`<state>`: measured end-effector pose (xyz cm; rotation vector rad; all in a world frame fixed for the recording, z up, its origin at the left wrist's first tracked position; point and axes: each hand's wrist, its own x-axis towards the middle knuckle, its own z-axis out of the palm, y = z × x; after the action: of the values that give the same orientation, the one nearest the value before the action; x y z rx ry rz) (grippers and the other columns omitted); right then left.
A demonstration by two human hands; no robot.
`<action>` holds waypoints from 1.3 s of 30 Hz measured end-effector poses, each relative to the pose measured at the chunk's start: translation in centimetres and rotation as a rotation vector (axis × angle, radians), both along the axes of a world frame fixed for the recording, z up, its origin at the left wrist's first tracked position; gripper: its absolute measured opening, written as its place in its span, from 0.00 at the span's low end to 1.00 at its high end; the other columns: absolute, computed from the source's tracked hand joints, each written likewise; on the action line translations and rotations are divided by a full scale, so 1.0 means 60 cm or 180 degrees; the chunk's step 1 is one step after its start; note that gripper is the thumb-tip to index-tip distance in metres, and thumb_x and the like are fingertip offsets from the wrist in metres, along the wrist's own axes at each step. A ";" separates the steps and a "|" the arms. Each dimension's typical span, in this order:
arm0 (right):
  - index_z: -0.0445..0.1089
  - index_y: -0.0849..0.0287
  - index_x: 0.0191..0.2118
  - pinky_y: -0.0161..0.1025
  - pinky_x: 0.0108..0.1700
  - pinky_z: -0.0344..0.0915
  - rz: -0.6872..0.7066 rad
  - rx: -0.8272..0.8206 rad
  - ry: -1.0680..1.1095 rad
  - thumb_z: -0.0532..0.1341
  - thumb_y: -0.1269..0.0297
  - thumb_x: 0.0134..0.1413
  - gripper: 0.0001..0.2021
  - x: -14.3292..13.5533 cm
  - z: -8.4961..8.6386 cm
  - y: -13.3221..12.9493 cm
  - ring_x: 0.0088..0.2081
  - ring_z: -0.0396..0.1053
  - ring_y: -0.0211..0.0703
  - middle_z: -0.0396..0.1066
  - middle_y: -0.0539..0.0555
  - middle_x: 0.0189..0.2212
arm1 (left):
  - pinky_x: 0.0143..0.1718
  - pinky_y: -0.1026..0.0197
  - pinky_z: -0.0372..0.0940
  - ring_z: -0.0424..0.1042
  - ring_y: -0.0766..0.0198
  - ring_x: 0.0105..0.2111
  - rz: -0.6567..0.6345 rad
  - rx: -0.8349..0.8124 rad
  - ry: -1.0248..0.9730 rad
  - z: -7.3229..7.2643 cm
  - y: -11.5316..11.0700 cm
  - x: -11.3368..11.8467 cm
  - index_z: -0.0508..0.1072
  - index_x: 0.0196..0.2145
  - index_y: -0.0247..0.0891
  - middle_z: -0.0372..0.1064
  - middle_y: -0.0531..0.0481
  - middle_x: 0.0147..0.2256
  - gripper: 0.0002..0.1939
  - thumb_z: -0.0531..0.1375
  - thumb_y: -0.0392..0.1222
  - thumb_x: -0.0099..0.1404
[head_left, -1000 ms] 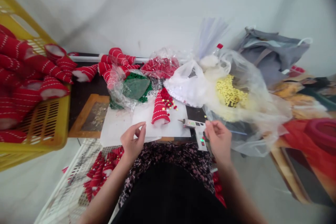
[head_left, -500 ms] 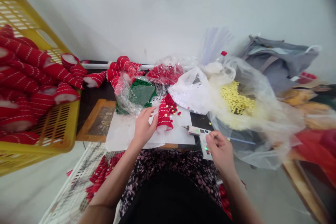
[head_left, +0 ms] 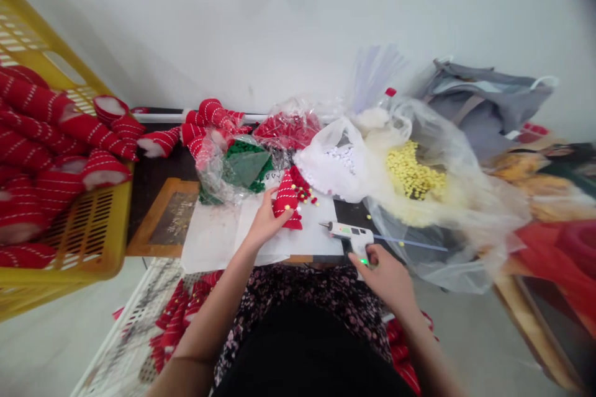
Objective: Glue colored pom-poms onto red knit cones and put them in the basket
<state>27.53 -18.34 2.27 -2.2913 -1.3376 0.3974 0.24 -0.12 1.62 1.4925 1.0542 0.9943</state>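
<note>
My left hand (head_left: 269,221) is closed round the left side of a red cone-shaped stuffed cloth piece (head_left: 287,197) with white dashed stripes. Its thumb lies across the lower part, and a small yellow ball shows by the thumb tip. The cone lies on white paper (head_left: 209,232), its point away from me. Beside it is a little heap of red and yellow pom-poms (head_left: 302,187). In my right hand (head_left: 384,273) is the grip of a white glue gun (head_left: 351,233), with a green light lit. Its nozzle points left towards the cone, apart from it.
A yellow crate (head_left: 109,242) of striped red pieces stands at left. Bags of green (head_left: 246,167), red (head_left: 288,129), white (head_left: 342,158) and yellow pom-poms (head_left: 412,170) line the table's back. A grey bag (head_left: 484,105) sits at right, a white basket (head_left: 125,329) below.
My left hand has moved right and taken hold of the red cone. My right hand has shifted down onto the glue gun's grip, and the gun sits slightly differently.
</note>
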 end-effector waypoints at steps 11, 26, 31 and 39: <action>0.73 0.56 0.32 0.43 0.30 0.71 -0.0378 0.0861 0.2642 0.75 0.48 0.38 0.20 -0.042 -0.001 0.014 0.29 0.76 0.50 0.81 0.57 0.29 | 0.51 0.45 0.76 0.79 0.42 0.54 -0.0278 -0.0835 -0.1456 0.019 -0.073 -0.033 0.60 0.71 0.49 0.74 0.39 0.61 0.47 0.72 0.59 0.59; 0.81 0.56 0.33 0.52 0.46 0.79 0.0493 0.1066 0.3641 0.71 0.46 0.57 0.16 -0.069 0.064 0.023 0.42 0.81 0.59 0.82 0.62 0.38 | 0.57 0.34 0.72 0.75 0.31 0.60 -0.0557 -0.1557 -0.2228 0.025 -0.087 -0.027 0.71 0.63 0.32 0.76 0.27 0.58 0.43 0.63 0.65 0.60; 0.81 0.57 0.33 0.48 0.46 0.76 0.0489 0.1120 0.3147 0.69 0.44 0.58 0.19 -0.076 0.066 0.035 0.41 0.80 0.56 0.82 0.61 0.36 | 0.58 0.36 0.71 0.77 0.35 0.58 -0.0485 -0.1450 -0.2138 0.013 -0.084 -0.026 0.69 0.65 0.38 0.76 0.33 0.59 0.43 0.69 0.61 0.57; 0.83 0.56 0.36 0.43 0.41 0.74 0.0775 0.0906 0.2584 0.67 0.46 0.62 0.18 -0.080 0.078 0.046 0.34 0.77 0.50 0.81 0.56 0.32 | 0.62 0.41 0.71 0.72 0.38 0.63 -0.0241 -0.1137 -0.1726 0.005 -0.075 -0.027 0.63 0.70 0.44 0.68 0.37 0.67 0.54 0.78 0.55 0.50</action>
<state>22.70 -15.58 6.93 -1.4675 -1.1311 1.0101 -1.39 -4.60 1.93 0.8926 0.7262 1.0163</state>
